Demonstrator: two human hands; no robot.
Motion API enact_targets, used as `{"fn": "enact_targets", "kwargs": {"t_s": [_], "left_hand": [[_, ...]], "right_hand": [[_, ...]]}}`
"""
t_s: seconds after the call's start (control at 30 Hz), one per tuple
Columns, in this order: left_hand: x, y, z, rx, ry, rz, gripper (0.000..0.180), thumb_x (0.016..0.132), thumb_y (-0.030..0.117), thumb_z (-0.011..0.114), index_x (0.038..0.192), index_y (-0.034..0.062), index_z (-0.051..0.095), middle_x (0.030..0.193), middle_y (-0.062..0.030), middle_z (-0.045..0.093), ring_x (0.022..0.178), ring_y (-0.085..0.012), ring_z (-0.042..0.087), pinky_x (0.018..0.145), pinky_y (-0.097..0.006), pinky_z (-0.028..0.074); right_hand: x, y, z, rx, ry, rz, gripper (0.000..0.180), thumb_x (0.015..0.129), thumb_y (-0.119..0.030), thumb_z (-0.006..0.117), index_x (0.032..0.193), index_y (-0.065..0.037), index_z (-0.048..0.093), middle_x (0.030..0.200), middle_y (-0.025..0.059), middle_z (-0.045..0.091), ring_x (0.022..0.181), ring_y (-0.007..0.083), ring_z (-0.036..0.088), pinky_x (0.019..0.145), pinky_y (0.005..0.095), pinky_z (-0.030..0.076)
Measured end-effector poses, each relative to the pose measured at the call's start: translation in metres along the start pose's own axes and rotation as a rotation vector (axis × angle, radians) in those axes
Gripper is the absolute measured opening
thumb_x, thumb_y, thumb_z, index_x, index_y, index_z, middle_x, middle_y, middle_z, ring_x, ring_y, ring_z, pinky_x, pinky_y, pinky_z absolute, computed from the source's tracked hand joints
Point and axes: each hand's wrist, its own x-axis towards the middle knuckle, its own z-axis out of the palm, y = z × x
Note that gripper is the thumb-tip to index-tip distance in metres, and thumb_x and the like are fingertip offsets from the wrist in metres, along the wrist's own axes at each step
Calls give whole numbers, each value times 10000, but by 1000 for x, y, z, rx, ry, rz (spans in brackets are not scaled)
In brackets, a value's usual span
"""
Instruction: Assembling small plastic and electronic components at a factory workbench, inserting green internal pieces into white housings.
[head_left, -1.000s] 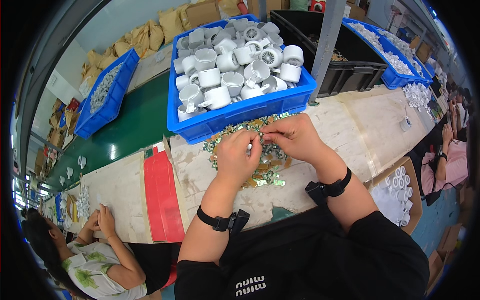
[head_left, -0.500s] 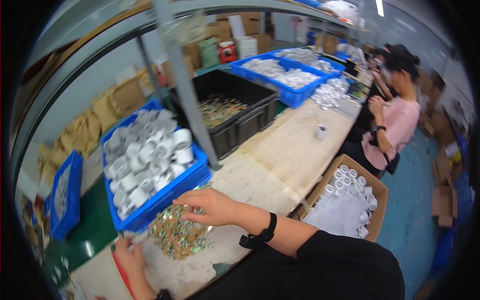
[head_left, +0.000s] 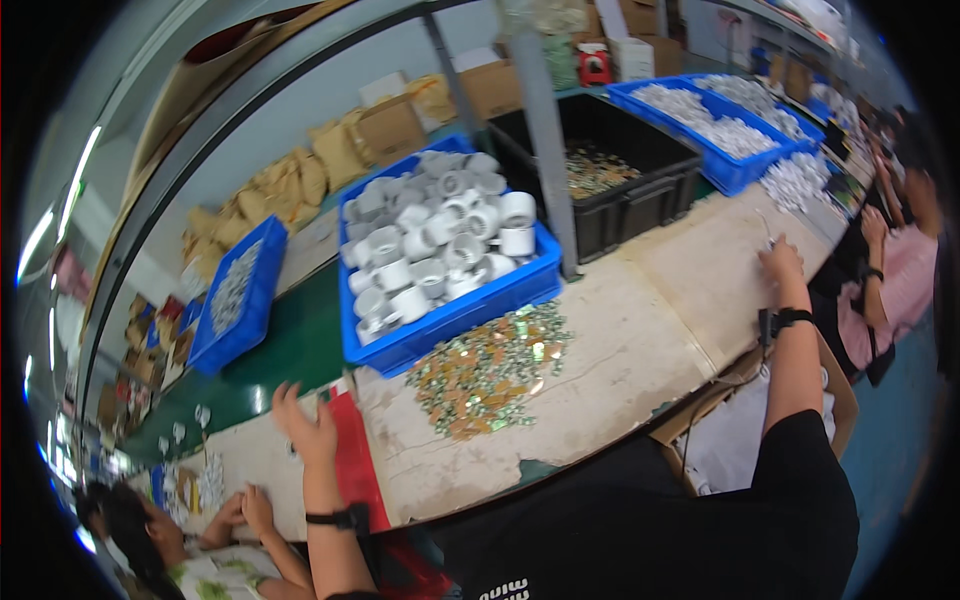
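Note:
My right hand (head_left: pixel 785 264) is stretched far out over the right part of the bench. Its fingers are bent around a small white cylindrical part with a thin wire, which is mostly hidden behind them. My left hand (head_left: pixel 306 424) hovers at the left beside a red strip (head_left: pixel 356 455) on the bench, fingers apart and holding nothing. Between my hands lies a loose heap of small green and tan circuit boards (head_left: pixel 485 375). Behind the heap stands a blue crate (head_left: pixel 455 330) filled with white plastic cup-shaped housings (head_left: pixel 425 235).
A black bin (head_left: pixel 640 215) holds more small boards behind a grey post (head_left: pixel 548 150). Blue crates (head_left: pixel 745 175) of white parts stand farther right. A cardboard box (head_left: pixel 840 400) with a white sheet is below my right arm. Co-workers sit at right (head_left: pixel 900 270) and lower left (head_left: pixel 230 560).
My right hand has left the heap of boards and reached far right to the white part. My left hand has lifted off the bench edge and its fingers have spread. The view has swung left.

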Motion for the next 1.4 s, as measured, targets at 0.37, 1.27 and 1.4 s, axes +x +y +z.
{"fn": "enact_targets", "kwargs": {"t_s": [0.37, 1.27, 1.4], "left_hand": [[105, 202, 55, -67, -279, -129, 351, 845, 363, 812, 1076, 100, 783, 1245, -176, 656, 1195, -373, 602, 977, -538, 478], [-4, 223, 72, -1412, -447, -46, 831, 701, -25, 766, 1442, 37, 396, 1308, -125, 465, 1186, -259, 531, 1051, -371, 464], [-3, 229, 60, -1570, -555, -243, 866, 712, 44, 824, 1471, 55, 407, 1340, -151, 470, 1247, -273, 515, 1066, -401, 454]], "right_hand": [[-277, -240, -84, 1325, -526, -1184, 556, 829, -89, 864, 1356, -52, 690, 1231, 82, 695, 1104, 159, 660, 887, 321, 572], [-366, -277, 2, 1094, -376, -1829, 612, 730, -131, 912, 1317, -86, 745, 1224, 96, 769, 956, 297, 692, 902, 401, 567], [-364, -277, 1, 1138, -571, -1784, 624, 739, -122, 919, 1331, -70, 730, 1225, 87, 773, 966, 299, 702, 924, 403, 573]]}}
